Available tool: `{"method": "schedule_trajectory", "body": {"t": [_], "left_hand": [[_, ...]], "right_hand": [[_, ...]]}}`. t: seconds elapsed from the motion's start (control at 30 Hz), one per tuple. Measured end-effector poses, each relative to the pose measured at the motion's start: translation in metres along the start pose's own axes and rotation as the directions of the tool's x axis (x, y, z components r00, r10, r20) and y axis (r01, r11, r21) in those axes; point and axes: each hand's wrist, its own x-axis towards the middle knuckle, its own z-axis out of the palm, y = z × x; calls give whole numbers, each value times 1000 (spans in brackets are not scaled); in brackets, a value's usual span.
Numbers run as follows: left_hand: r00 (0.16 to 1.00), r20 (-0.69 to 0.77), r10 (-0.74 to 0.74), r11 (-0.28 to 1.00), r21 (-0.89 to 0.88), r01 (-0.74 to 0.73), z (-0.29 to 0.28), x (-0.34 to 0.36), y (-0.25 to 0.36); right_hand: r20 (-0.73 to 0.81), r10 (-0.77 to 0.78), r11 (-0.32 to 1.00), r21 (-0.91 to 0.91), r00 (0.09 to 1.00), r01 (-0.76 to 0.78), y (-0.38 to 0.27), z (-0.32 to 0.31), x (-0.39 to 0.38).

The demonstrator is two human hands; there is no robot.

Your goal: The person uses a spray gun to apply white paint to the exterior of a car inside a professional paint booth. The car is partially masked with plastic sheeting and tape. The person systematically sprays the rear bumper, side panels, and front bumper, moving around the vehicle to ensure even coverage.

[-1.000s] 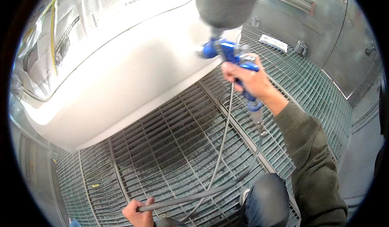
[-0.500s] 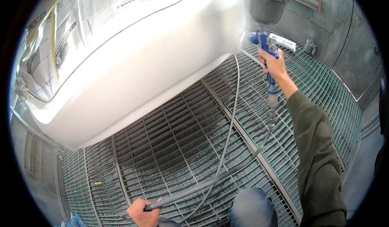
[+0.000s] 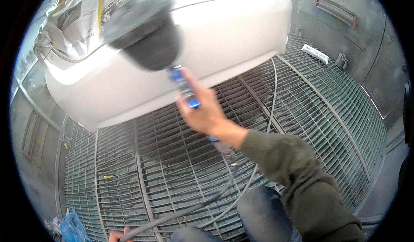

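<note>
My right hand is wrapped round the grip of a blue and silver paint spray gun. A dark grey paint cup, smeared by motion, sits on top of the gun and hides part of the car panel behind it. That panel is a white, curved bumper-like piece of bodywork with masking paper above it. At the bottom edge my left hand, only partly in view, is closed on a grey air hose. The hose curves up to the foot of the gun.
Metal floor grating lies under the panel and my legs. A thinner pale hose crosses it. Near the right wall are a white box and a small metal canister. Blue plastic lies at the lower left.
My right hand has swept the spray gun leftward and nearer, from beyond the panel's right end to before its middle. My left hand has moved down and left with the hose. The view has shifted.
</note>
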Motion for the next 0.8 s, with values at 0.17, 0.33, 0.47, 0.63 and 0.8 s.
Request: {"method": "schedule_trajectory", "body": {"t": [0.17,0.33,0.47,0.63,0.8], "left_hand": [[948,73,311,857,409,-312,-58,-13,23],[955,-56,291,854,466,-233,-66,-27,44],[902,105,419,707,586,-397,-50,-35,41],[829,368,422,724,414,-552,8,-47,51],[682,630,371,707,285,-647,102,-74,87]], "right_hand": [[223,126,990,29,967,-136,-46,166,-1],[476,48,932,295,878,-211,-66,248,-5],[580,72,926,263,811,-270,-42,212,-11],[365,179,896,323,914,-305,22,90,-32],[211,365,839,348,907,-419,79,-71,-42]]}}
